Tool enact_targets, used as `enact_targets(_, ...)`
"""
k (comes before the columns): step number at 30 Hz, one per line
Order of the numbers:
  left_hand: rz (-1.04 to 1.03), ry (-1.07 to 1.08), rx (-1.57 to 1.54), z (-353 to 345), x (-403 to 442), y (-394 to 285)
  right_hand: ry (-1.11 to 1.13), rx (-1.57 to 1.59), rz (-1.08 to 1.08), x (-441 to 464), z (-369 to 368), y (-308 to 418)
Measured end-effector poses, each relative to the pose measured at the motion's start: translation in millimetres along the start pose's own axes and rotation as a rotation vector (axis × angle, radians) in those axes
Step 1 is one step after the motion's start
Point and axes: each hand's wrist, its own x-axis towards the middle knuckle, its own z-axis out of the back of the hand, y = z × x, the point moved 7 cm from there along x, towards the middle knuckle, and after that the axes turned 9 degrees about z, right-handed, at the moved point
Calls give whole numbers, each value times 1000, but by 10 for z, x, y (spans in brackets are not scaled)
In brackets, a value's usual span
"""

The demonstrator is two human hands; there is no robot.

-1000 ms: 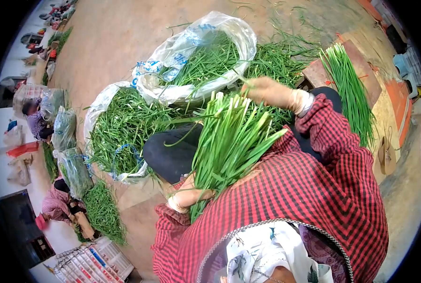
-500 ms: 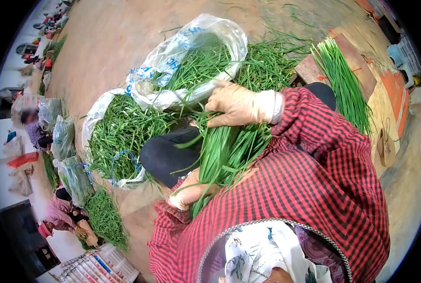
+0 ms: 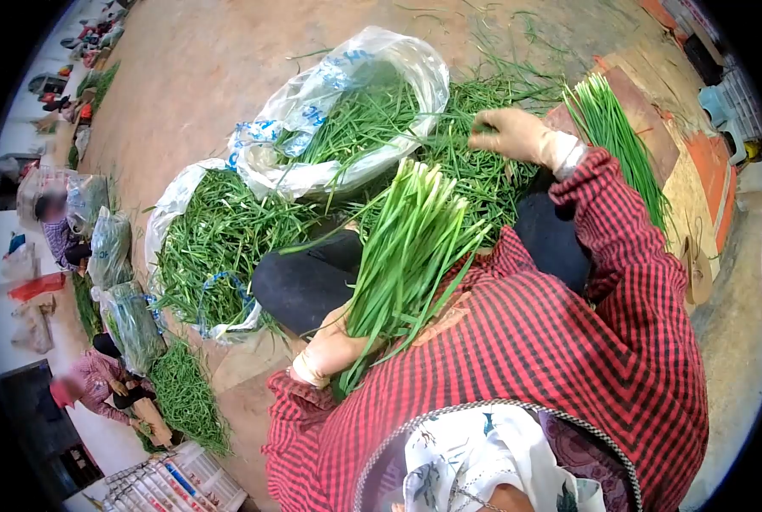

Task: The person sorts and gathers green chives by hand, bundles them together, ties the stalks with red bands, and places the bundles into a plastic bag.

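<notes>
My left hand (image 3: 338, 346), in a pale glove, is closed around the lower part of a bunch of garlic chives (image 3: 411, 247). The pale cut ends of the bunch point up and away from my lap. My right hand (image 3: 517, 136), gloved too, is off the bunch and hovers over a heap of loose green leaves (image 3: 492, 183). Its fingers are slightly bent and apart, with nothing visible in them. A neat bundle of chives (image 3: 616, 141) lies beyond my right wrist on a brown board (image 3: 654, 128).
Two clear plastic bags, one farther off (image 3: 436, 72) and one at left (image 3: 163, 226), hold loose leaves. At far left, co-workers (image 3: 99, 380) sit by full bags (image 3: 133, 320) and a green heap (image 3: 189, 401). Crates (image 3: 176, 482) stand at lower left.
My right hand has left the bunch and moved right over the loose heap. The bunch's pale ends now show, standing more upright in my left hand.
</notes>
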Motion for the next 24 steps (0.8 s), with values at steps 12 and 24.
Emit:
enact_targets(12, -333, -297, 411, 101, -62, -608, 111, 88, 705, -74, 112, 1814)
enact_targets(24, -440, -784, 838, 298, -237, -756, 228, 1018, -216, -590, -223, 896)
